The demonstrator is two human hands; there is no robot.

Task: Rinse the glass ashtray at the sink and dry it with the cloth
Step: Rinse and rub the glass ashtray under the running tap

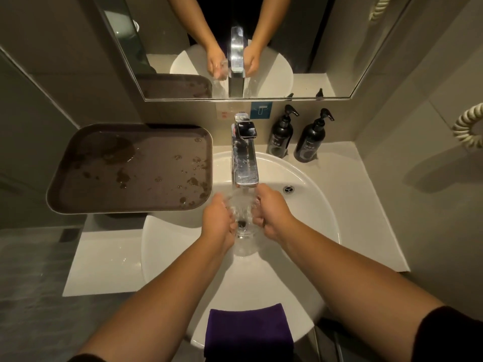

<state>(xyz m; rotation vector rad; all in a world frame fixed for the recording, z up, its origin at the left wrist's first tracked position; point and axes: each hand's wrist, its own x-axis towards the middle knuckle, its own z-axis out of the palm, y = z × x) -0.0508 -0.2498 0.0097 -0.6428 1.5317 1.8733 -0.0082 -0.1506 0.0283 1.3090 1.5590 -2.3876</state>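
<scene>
The fingers of the left hand and the right hand were curled inward around opposite sides of the glass ashtray, which was gripped between them directly under the stream from the faucet, above the drain of the sink. The exact placing of each fingertip on the glass could not be told, since it was blurred by running water. Beyond the left fingers, a dark tray spotted with droplets was set on the counter, overlapping the basin rim. Beyond the right fingers and further back, two black pump bottles were stood against the wall. Nearest the body, behind both wrists, a folded purple cloth was draped over the front rim of the basin. A slip was judged the main hazard: wet, smooth glass could be let go if the grip were loosened, and could be chipped against the basin. The cloth, lying on the edge, might also be soaked by splashing water or knocked off by a forearm.
</scene>
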